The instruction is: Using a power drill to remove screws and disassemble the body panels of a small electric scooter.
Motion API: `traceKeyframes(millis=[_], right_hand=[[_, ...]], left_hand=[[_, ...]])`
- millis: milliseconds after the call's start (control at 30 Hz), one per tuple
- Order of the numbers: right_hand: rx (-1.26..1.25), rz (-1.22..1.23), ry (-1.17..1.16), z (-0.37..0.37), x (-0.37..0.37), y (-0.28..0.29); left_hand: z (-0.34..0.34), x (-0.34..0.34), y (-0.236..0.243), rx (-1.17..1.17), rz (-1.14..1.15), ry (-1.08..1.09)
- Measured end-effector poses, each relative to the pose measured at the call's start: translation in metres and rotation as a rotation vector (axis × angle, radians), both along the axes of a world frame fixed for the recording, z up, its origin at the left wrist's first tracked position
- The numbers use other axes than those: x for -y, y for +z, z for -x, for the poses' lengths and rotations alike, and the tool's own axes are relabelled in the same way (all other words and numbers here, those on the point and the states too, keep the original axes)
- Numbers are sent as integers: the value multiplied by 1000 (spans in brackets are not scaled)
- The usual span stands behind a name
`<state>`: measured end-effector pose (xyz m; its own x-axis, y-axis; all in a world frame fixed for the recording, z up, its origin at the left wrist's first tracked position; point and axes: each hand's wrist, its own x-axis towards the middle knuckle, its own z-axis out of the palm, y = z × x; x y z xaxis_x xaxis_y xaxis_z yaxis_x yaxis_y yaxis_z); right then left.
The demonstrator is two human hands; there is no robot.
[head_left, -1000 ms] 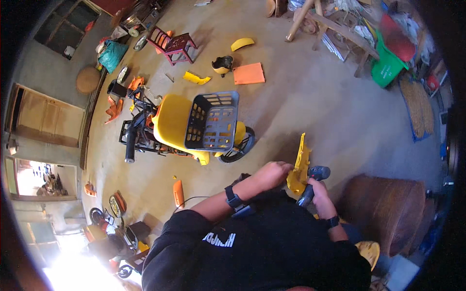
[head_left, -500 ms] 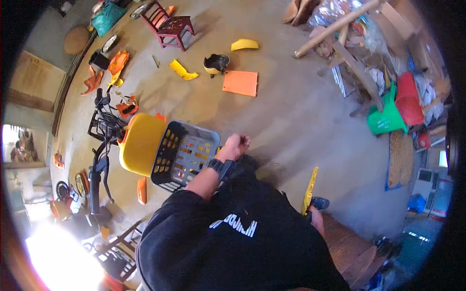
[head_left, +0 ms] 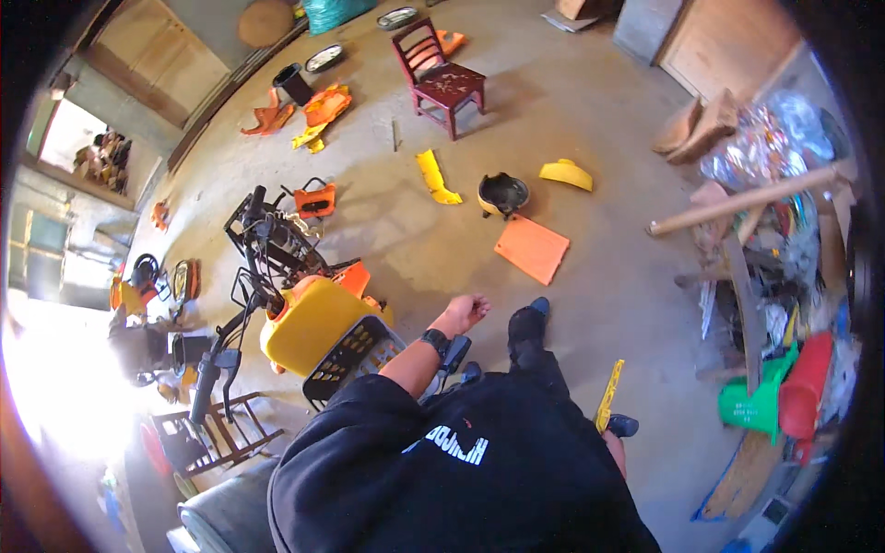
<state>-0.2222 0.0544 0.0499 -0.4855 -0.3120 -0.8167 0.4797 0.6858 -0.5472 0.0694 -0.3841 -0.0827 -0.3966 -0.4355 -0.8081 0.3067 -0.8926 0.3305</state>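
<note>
Low at the right, I see the right hand (head_left: 616, 449) holding the yellow strip (head_left: 609, 394) beside a dark tool (head_left: 624, 426), its grasp mostly hidden. Near the basket (head_left: 343, 361), the left hand (head_left: 467, 314) hangs loosely curled; I can't tell whether it pinches anything. From afar, I'd keep the strip clear of the leg (head_left: 528, 337).

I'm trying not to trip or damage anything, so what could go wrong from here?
Your right hand seems to hold both the yellow part and a dark tool, so one might slip out and drop. The flat orange panel lies ahead of your shoe; stepping on it could crack it or make you slip.
</note>
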Motion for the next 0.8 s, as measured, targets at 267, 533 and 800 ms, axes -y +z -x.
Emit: traceKeyframes(millis=[267, 533, 800], right_hand=[[105, 77, 273, 134, 253, 13], [-48, 16, 485, 222, 364, -22], [-10, -268, 425, 165, 459, 53]], left_hand=[[11, 99, -17, 87, -7, 231], [94, 229, 6, 195, 38, 89], [130, 353, -180, 189, -175, 74]])
